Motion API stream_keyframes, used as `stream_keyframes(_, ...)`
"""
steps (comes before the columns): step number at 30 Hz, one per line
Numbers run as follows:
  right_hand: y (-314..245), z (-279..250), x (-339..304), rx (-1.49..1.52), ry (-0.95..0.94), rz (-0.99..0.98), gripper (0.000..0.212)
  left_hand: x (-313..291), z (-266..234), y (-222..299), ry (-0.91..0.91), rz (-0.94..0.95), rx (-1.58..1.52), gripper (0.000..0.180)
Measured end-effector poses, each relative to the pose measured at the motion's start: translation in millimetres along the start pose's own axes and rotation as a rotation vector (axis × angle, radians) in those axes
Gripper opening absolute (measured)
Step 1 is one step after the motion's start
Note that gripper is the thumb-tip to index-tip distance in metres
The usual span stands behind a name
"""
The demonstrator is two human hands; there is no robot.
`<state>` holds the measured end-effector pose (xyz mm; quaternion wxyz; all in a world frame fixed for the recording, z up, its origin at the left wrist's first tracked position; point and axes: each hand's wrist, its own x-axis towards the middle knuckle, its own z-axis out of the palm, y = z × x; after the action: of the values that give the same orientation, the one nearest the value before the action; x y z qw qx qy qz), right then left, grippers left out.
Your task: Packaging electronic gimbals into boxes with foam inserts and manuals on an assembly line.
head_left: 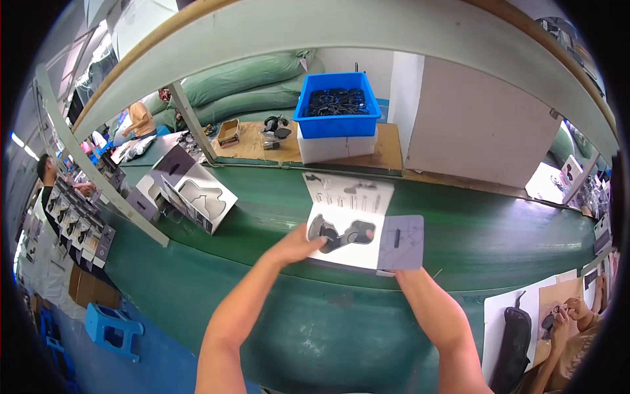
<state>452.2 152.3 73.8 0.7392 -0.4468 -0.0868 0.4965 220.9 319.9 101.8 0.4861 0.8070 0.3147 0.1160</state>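
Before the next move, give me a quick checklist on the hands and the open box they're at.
1. Left hand on the open box: ok, at its left side, thumb over the insert.
2. Right hand grip: cannot tell, mostly hidden by the box.
3. Lid open: ok, along the far side.
4. Side flap folded in: not ok, sticks out to the right.
5. Second box apart from this one: ok, further left on the green surface.
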Motion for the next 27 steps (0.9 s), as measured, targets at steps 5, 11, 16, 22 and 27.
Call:
stream_keyframes(5,-5,-15,-2,-0.358,-0.355,-0.278,0.046,-1,13,-22,0.050,-0.062,-0.177,0.064)
stream_keyframes(11,2,-73,27,0.358,-0.245,0.030,0.045,-5,47,-29,0.022,0.087,-0.119,0.057)
stream_keyframes(16,-14,-126,32,0.264,-0.501,-0.189,0.039,-6,72,-18,0.142,0.067,-0.191,0.062)
stream_keyframes(22,-90,-167,-21,0.028,0.133,0.018,0.041,-30,54,15,0.055,-0.173,-0.107,0.066)
stream_keyframes(27,-111,-138,-61,-0.585,0.212,-0.044,0.027,-28,88,5,0.047,-0.002,-0.233,0.068)
